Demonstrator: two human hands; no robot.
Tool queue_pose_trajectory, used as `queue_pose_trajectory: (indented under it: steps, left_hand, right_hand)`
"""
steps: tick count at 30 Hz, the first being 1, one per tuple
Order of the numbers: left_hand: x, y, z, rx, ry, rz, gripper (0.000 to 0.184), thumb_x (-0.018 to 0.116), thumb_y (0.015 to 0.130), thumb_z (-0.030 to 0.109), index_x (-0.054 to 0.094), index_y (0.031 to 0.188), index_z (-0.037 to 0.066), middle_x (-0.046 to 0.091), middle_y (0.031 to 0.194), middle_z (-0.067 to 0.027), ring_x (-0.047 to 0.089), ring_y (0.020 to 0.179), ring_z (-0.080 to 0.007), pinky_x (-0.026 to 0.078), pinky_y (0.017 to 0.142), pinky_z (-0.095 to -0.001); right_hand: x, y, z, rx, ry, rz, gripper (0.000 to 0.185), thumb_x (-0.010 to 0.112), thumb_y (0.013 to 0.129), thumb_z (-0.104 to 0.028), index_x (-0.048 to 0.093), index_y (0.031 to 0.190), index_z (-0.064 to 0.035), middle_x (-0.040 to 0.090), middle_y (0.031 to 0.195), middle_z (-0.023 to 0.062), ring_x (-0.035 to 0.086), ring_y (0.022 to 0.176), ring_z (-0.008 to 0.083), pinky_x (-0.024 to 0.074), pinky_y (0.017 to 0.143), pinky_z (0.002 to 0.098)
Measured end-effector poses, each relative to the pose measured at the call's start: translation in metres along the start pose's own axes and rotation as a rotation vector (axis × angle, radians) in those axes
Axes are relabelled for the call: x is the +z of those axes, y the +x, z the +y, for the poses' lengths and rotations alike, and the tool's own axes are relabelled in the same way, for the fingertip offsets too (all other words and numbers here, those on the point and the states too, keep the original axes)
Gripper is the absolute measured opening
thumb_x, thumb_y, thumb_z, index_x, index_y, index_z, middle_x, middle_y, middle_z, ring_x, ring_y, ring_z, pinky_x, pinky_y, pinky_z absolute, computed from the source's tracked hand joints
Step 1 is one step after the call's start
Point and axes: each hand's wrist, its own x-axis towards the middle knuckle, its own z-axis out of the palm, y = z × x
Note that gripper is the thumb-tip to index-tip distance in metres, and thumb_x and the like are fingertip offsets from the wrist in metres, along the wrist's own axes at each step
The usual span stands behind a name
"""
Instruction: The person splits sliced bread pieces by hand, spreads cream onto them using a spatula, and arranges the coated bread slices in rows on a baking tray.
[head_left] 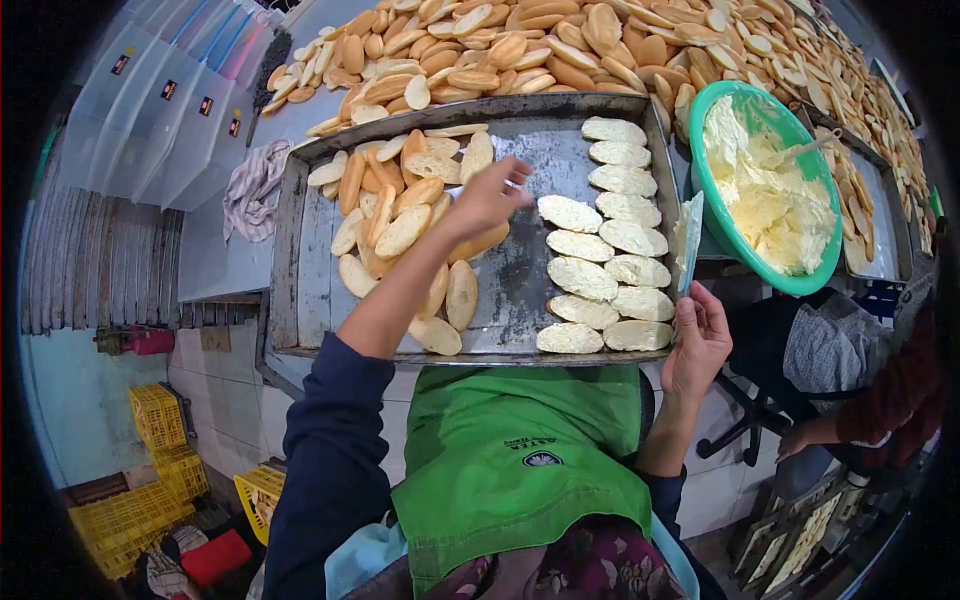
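My left hand [492, 200] is over the middle of a metal tray [520, 350], fingers apart and nothing seen in them. It lies between a loose heap of plain bread slices [403, 232] on the left and rows of cream-spread bread slices [620, 180] on the right. The nearest spread slice [570, 213] lies just beyond my fingertips. At the tray's right edge, my right hand [700, 338] is closed round a spatula [689, 240], its blade upright in view and smeared with pale cream. A green bowl [703, 170] of pale yellow cream [785, 215] stands right of the spatula.
Behind the tray, a large pile of bread slices [560, 50] covers the table. A utensil handle [812, 144] rests in the bowl. Plastic bins [165, 110] and a cloth [255, 190] are at left. Another person's hand [795, 440] shows at right, beside a wheeled chair [745, 430].
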Motion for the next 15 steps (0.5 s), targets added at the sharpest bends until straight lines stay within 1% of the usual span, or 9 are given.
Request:
queue_pose_trajectory:
  steps: [1, 3, 5, 6, 7, 9, 10, 13, 15]
  left_hand:
    - [-0.010, 0.002, -0.006, 0.049, 0.062, 0.034, 0.032, 0.064, 0.075, 0.010, 0.050, 0.102, 0.001, 0.056, 0.097, -0.0112, 0.056, 0.078, -0.0168, 0.047, 0.069, -0.0280]
    - [-0.023, -0.009, -0.001, -0.005, 0.090, 0.035, 0.026, 0.062, 0.076, 0.010, 0.052, 0.098, 0.000, 0.054, 0.097, -0.0125, 0.055, 0.081, -0.0208, 0.046, 0.072, -0.0307]
    - [-0.029, -0.013, -0.007, 0.109, 0.531, 0.137, 0.022, 0.060, 0.078, 0.014, 0.052, 0.095, 0.001, 0.052, 0.096, -0.0123, 0.055, 0.085, -0.0221, 0.045, 0.075, -0.0312]
    - [-0.030, -0.007, -0.014, 0.118, 0.571, 0.294, 0.028, 0.061, 0.078, 0.022, 0.052, 0.093, 0.000, 0.050, 0.091, -0.0136, 0.052, 0.086, -0.0275, 0.043, 0.076, -0.0342]
    - [-0.032, -0.001, -0.017, 0.118, 0.575, 0.295, 0.028, 0.061, 0.078, 0.022, 0.052, 0.093, 0.000, 0.050, 0.091, -0.0136, 0.052, 0.086, -0.0275, 0.043, 0.076, -0.0342]
    - [-0.032, 0.007, -0.014, 0.115, 0.886, 0.506, 0.033, 0.063, 0.075, 0.026, 0.053, 0.094, 0.001, 0.048, 0.095, -0.0128, 0.048, 0.092, -0.0276, 0.039, 0.079, -0.0384]
    - [-0.029, 0.009, -0.012, 0.057, 0.969, 0.488, 0.035, 0.066, 0.072, 0.026, 0.054, 0.094, 0.002, 0.047, 0.099, -0.0114, 0.043, 0.099, -0.0274, 0.034, 0.081, -0.0425]
    - [-0.023, 0.016, -0.005, -0.006, 1.029, 0.396, 0.033, 0.066, 0.071, 0.024, 0.054, 0.094, 0.004, 0.045, 0.102, -0.0101, 0.039, 0.103, -0.0273, 0.030, 0.084, -0.0453]
    - [-0.023, 0.015, 0.004, 0.046, 1.090, 0.432, 0.031, 0.065, 0.073, 0.021, 0.054, 0.096, 0.005, 0.049, 0.101, -0.0104, 0.046, 0.097, -0.0284, 0.035, 0.079, -0.0423]
  right_hand:
    - [-0.001, 0.000, 0.000, 0.011, 0.000, 0.014, 0.021, 0.062, 0.076, 0.004, 0.059, 0.097, 0.0039, 0.057, 0.096, 0.0059, 0.053, 0.082, 0.0100, 0.0428, 0.076, 0.0221]
    - [-0.001, -0.001, 0.000, 0.024, 0.004, 0.014, 0.021, 0.062, 0.076, 0.004, 0.059, 0.097, 0.0042, 0.058, 0.096, 0.0063, 0.053, 0.082, 0.0102, 0.0429, 0.076, 0.0224]
    - [0.002, 0.000, 0.000, 0.031, 0.015, 0.007, 0.021, 0.062, 0.076, 0.004, 0.059, 0.096, 0.0045, 0.058, 0.096, 0.0066, 0.053, 0.083, 0.0104, 0.0429, 0.077, 0.0226]
    - [0.003, 0.000, 0.000, 0.021, 0.020, -0.009, 0.021, 0.062, 0.076, 0.004, 0.059, 0.097, 0.0045, 0.058, 0.096, 0.0066, 0.053, 0.083, 0.0102, 0.0429, 0.077, 0.0222]
    - [0.004, -0.002, 0.000, 0.011, 0.023, -0.023, 0.021, 0.062, 0.076, 0.004, 0.059, 0.097, 0.0045, 0.057, 0.096, 0.0065, 0.053, 0.083, 0.0101, 0.0428, 0.076, 0.0219]
    - [0.005, -0.003, 0.001, 0.008, 0.002, -0.022, 0.021, 0.062, 0.076, 0.004, 0.059, 0.096, 0.0045, 0.057, 0.096, 0.0065, 0.053, 0.083, 0.0100, 0.0427, 0.076, 0.0217]
    - [0.005, -0.003, 0.000, 0.002, -0.023, -0.021, 0.021, 0.062, 0.075, 0.004, 0.060, 0.096, 0.0045, 0.057, 0.095, 0.0064, 0.053, 0.083, 0.0100, 0.0425, 0.076, 0.0214]
    - [0.005, -0.006, -0.004, -0.047, -0.038, -0.031, 0.021, 0.062, 0.075, 0.005, 0.060, 0.095, 0.0043, 0.056, 0.095, 0.0060, 0.052, 0.084, 0.0102, 0.0421, 0.076, 0.0214]
    - [0.004, -0.007, -0.008, -0.067, -0.056, -0.013, 0.020, 0.062, 0.075, 0.004, 0.060, 0.095, 0.0042, 0.056, 0.095, 0.0064, 0.052, 0.085, 0.0108, 0.0417, 0.076, 0.0217]
